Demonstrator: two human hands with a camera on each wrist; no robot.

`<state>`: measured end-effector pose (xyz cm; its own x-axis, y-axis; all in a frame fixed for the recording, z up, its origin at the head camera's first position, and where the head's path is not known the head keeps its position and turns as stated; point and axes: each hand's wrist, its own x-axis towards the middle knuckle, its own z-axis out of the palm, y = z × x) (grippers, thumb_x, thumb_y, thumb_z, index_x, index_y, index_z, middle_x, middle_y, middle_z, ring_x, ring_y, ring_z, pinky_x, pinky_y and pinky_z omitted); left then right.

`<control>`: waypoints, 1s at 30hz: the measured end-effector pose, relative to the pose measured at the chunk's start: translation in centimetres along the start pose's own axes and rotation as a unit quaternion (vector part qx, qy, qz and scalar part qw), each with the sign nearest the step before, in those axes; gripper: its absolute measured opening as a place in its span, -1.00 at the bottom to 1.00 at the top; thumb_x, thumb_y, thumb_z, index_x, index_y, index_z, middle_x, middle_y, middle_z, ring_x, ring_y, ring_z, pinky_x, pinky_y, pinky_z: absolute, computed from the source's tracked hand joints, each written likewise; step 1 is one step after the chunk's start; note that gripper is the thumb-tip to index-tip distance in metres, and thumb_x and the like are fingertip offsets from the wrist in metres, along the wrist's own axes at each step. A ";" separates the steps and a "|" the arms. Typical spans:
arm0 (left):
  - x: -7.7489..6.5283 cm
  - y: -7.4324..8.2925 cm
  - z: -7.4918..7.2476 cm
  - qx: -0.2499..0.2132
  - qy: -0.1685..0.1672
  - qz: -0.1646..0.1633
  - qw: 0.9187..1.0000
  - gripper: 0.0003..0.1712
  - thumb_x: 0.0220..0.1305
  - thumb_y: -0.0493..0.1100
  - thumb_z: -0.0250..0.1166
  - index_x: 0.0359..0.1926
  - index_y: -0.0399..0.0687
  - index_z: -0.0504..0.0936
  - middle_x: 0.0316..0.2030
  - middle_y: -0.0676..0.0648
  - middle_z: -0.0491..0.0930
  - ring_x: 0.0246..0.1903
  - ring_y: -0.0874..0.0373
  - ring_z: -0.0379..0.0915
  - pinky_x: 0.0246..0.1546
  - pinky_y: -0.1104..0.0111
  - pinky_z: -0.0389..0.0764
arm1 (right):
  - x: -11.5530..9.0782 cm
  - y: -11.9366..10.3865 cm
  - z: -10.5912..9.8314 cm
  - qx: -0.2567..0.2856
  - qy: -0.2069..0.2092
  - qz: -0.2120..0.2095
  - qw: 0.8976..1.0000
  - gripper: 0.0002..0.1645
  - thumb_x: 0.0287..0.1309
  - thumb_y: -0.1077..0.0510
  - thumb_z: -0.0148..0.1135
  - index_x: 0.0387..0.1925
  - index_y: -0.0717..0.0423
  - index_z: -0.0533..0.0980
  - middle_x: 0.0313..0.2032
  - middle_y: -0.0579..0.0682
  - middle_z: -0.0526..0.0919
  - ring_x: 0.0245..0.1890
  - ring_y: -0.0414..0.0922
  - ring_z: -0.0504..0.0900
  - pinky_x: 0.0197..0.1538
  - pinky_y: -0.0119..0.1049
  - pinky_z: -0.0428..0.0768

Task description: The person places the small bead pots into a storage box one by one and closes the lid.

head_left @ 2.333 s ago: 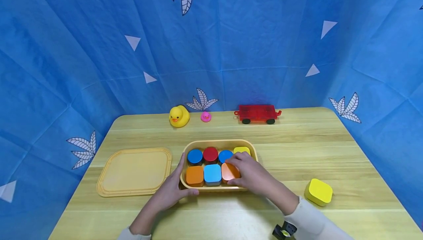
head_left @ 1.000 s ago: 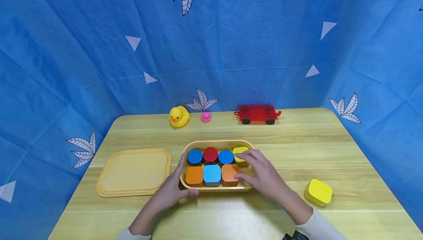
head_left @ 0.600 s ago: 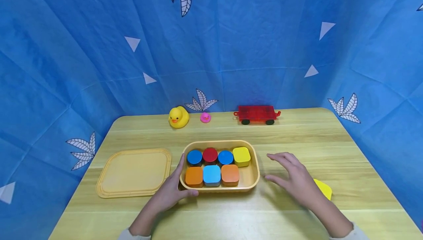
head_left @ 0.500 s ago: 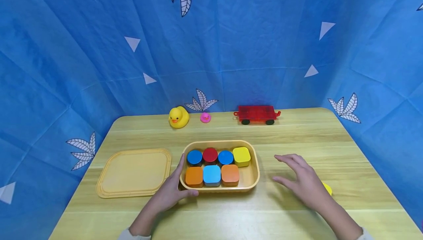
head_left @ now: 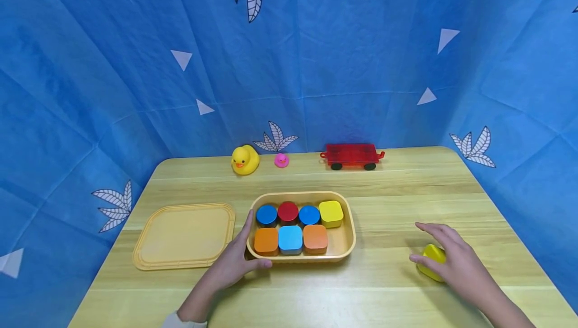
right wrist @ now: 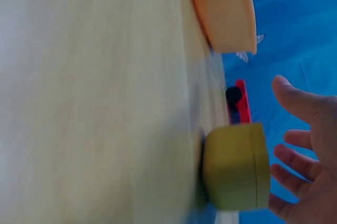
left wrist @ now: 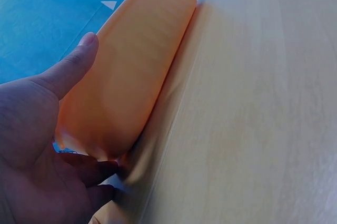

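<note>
My left hand (head_left: 231, 260) holds the near left corner of a tan plastic box (head_left: 340, 244), thumb along its front side and fingers at its left end. Inside, the back row runs blue round (head_left: 267, 214), red round (head_left: 288, 211), blue round (head_left: 309, 214) and yellow square (head_left: 331, 212). In front of those sit two orange pieces (head_left: 266, 240) with a light blue one (head_left: 290, 238) between them. Over at the right, my right hand (head_left: 458, 263) is spread around a yellow rounded block (head_left: 432, 257) on the table; the right wrist view shows its fingers apart from the block (right wrist: 231, 166).
A flat tan lid (head_left: 185, 235) lies left of the box. Along the table's back edge stand a yellow duck (head_left: 245, 160), a small pink duck (head_left: 281, 160) and a red wheeled cart (head_left: 352, 154). Blue cloth (head_left: 361, 57) hangs behind and on both sides.
My right hand has let go of the orange piece at the box's right and moved right to the yellow block. My left hand has kept its place on the box.
</note>
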<state>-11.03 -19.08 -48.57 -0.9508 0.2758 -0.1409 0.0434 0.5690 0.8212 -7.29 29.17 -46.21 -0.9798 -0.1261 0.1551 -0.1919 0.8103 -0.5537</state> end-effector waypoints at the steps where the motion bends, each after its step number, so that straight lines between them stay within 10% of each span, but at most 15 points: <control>1: 0.0 0.0 0.0 0.000 0.000 0.000 1.000 0.44 0.10 0.22 0.55 0.65 0.41 -0.38 0.64 -0.10 -0.17 0.60 -0.20 -0.21 0.51 -0.22 -0.03 | -0.2 0.4 -0.1 0.000 -0.010 0.002 1.000 -0.08 0.10 -0.12 0.57 0.38 0.19 0.43 0.22 0.23 0.48 0.19 0.32 0.48 0.08 0.37 0.49; 13: 0.0 0.1 -0.1 0.004 -0.001 0.003 1.000 0.45 0.10 0.22 0.55 0.66 0.37 -0.38 0.64 -0.11 -0.17 0.60 -0.21 -0.20 0.51 -0.23 -0.02 | -1.5 2.8 0.0 -0.019 -0.071 0.030 0.997 0.18 -0.01 -0.27 0.57 0.46 0.27 0.29 0.24 0.34 0.49 0.23 0.40 0.43 0.15 0.45 0.41; 30: -0.1 0.2 -0.1 0.008 0.001 -0.002 1.000 0.44 0.10 0.24 0.55 0.66 0.36 -0.36 0.64 -0.13 -0.15 0.60 -0.20 -0.17 0.52 -0.20 -0.01 | -0.7 1.9 0.0 -0.040 -0.054 0.021 0.998 -0.05 0.03 -0.19 0.59 0.31 0.26 0.45 0.18 0.37 0.60 0.07 0.28 0.62 0.02 0.18 0.61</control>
<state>-10.97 -19.06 -48.37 -0.9514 0.2728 -0.1429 0.0450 0.5823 0.8117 -6.98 30.77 -47.40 -0.9881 -0.1480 0.0426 -0.1498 0.8591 -0.4895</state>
